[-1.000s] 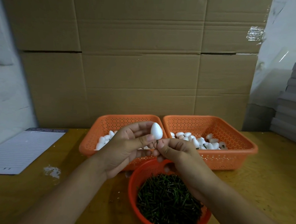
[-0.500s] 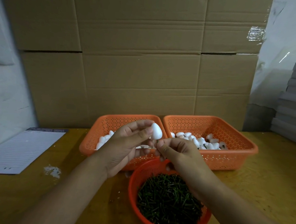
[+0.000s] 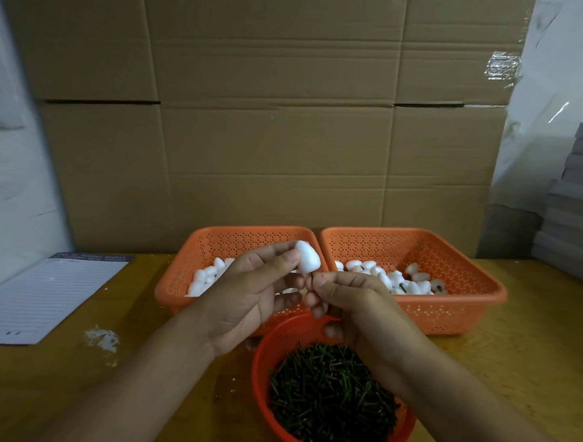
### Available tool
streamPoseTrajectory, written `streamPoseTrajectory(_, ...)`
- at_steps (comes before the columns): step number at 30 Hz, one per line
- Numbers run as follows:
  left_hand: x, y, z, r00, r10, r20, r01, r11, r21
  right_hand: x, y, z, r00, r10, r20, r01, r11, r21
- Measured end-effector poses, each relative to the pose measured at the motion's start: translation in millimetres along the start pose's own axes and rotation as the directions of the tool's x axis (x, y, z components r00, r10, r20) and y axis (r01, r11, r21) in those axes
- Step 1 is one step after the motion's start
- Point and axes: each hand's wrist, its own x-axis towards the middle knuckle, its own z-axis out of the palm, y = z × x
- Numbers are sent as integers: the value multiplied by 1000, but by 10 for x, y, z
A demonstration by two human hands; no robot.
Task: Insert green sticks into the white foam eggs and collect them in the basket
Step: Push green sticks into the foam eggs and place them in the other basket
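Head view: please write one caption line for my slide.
Left hand holds a white foam egg while right hand pinches a green stick at its base.

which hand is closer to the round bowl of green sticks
Right. The right hand hangs directly over the far rim of the round bowl of green sticks, its lower fingers just above it. The left hand sits higher and to the bowl's left, holding the foam egg.

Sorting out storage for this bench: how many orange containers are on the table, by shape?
Rectangular orange baskets: 2, the left basket and the right basket, both holding white foam eggs.
Round orange bowls: 1, the round bowl of green sticks.
Total: 3
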Motion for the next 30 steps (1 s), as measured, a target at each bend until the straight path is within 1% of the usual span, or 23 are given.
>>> streamPoseTrajectory(1,-3,1,-3,1000,-2,-5,2,1000,1,1,-1,-1,1000,4,5,-4,1000,2)
streamPoseTrajectory(4,-1,-10,-9,999,-5,-41,6,1000,23,-8,7,14,998,-34,-44,30,996,-88)
streamPoseTrajectory(6,4,-20,-7,998,-11,-66,13,999,29,-13,14,29,993,-84,-83,72,988,-138)
streamPoseTrajectory(8,7,-25,-7,996,-23,-88,25,1000,15,-7,18,31,981,-162,-111,134,965,-224)
streamPoseTrajectory(10,2,-20,-11,996,-30,-89,31,999,10,2,30,27,960,-246,-132,187,919,-348)
streamPoseTrajectory(13,-8,-4,-20,996,-24,-85,28,998,49,8,62,21,914,-381,-139,256,808,-531)
streamPoseTrajectory(16,-10,7,-23,992,-7,-126,20,995,102,10,110,21,863,-483,-146,291,713,-638)
streamPoseTrajectory(18,-10,10,-15,990,3,-144,15,992,127,12,128,25,837,-525,-156,294,670,-681)
streamPoseTrajectory(20,-11,11,-4,989,14,-146,6,991,137,14,135,27,833,-531,-159,302,675,-673)
streamPoseTrajectory(25,-18,25,10,989,34,-144,-16,992,124,24,128,16,888,-437,-147,308,799,-517)
streamPoseTrajectory(27,-22,23,13,988,34,-150,-15,992,126,35,113,-1,890,-424,-168,305,827,-472)
streamPoseTrajectory(30,-18,7,11,987,20,-161,-1,993,121,61,97,-28,883,-425,-198,301,837,-456)
